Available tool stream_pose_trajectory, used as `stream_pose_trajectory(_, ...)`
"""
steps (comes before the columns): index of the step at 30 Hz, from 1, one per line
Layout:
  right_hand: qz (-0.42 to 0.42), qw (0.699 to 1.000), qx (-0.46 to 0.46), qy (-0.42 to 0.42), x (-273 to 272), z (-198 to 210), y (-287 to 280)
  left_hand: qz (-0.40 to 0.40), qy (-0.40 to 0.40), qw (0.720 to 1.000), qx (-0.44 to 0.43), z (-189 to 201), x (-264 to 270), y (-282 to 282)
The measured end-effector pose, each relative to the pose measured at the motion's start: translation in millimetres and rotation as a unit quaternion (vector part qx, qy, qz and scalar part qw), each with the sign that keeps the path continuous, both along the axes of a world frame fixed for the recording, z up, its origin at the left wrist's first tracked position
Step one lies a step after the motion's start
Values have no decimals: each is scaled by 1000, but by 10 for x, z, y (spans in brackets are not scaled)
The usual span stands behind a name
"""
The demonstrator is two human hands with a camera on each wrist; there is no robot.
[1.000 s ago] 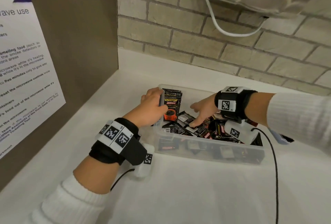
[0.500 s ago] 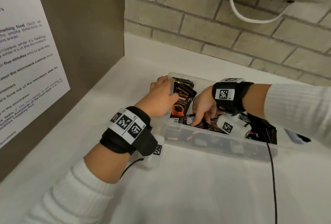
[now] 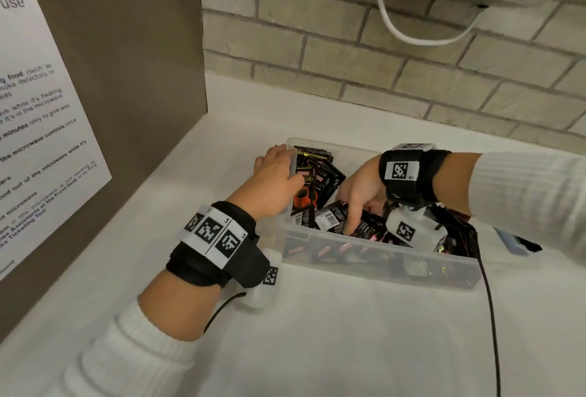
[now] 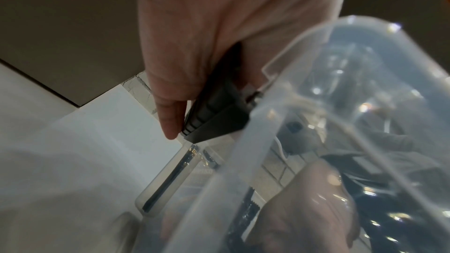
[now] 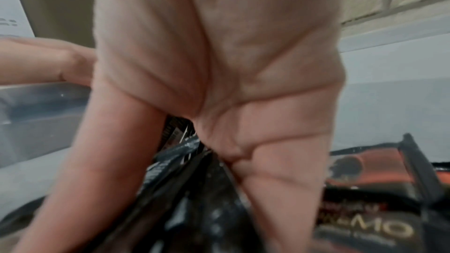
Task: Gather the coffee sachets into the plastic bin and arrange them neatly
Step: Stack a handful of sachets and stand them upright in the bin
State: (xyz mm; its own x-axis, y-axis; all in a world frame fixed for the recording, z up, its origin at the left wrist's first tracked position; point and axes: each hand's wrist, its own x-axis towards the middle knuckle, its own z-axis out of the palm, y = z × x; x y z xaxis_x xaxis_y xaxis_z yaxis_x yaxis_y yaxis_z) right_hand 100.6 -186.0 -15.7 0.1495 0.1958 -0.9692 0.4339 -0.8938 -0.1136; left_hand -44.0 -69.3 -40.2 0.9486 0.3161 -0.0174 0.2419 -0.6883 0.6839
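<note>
1. The bin [image 3: 380, 257] sat on the white bench [image 3: 317, 333], close to the brick wall; the sachets [image 3: 364, 225] lay inside it in a loose jumble, with a few stood upright at its left end
2. The left hand [image 3: 276, 187] was curled over the bin's left end wall, holding the upright sachets [image 3: 312, 181] against it
3. The right hand [image 3: 358, 193] reached down into the pile with fingers bent among the sachets; whether it had pinched one I could not tell
4. Risk, as I judged it: the upright sachets could flop back into the heap if the left hand eased, since nothing else propped them
5. Digging in the pile could flick slick sachets over the low rim, or drag the light bin along the bench
6. The head view alone showed both hands and the whole layout
7. The left wrist view showed fingers [image 4: 170, 122] outside the wall and a dark clip [image 4: 214, 122] on the rim
8. The right wrist view showed fingers [image 5: 280, 189] buried in foil, blurred
</note>
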Motion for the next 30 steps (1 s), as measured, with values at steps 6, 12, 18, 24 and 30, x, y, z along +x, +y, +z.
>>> stream_pose_trajectory(6, 42, 997, 15, -56, 96, 129, -10, -5, 3, 1000, 6, -20, 22, 21)
stream_pose_trajectory(12, 56, 958, 142, -241, 259, 598, -160, -4, 17, 1000, 13, 38, 147, 73)
stream_pose_trajectory(18, -123, 860, 406, -284, 354, 1032, -506, 8, 24, 999, 39, 57, 402, 147)
stream_pose_trajectory(24, -356, 626, 679, -142, -69, 1023, -780, 36, -46, 990, 129, 41, 597, 227)
stream_pose_trajectory(30, -493, 495, 700, 149, -822, 158, -633, 99, -356, 928, -44, -153, 393, 182)
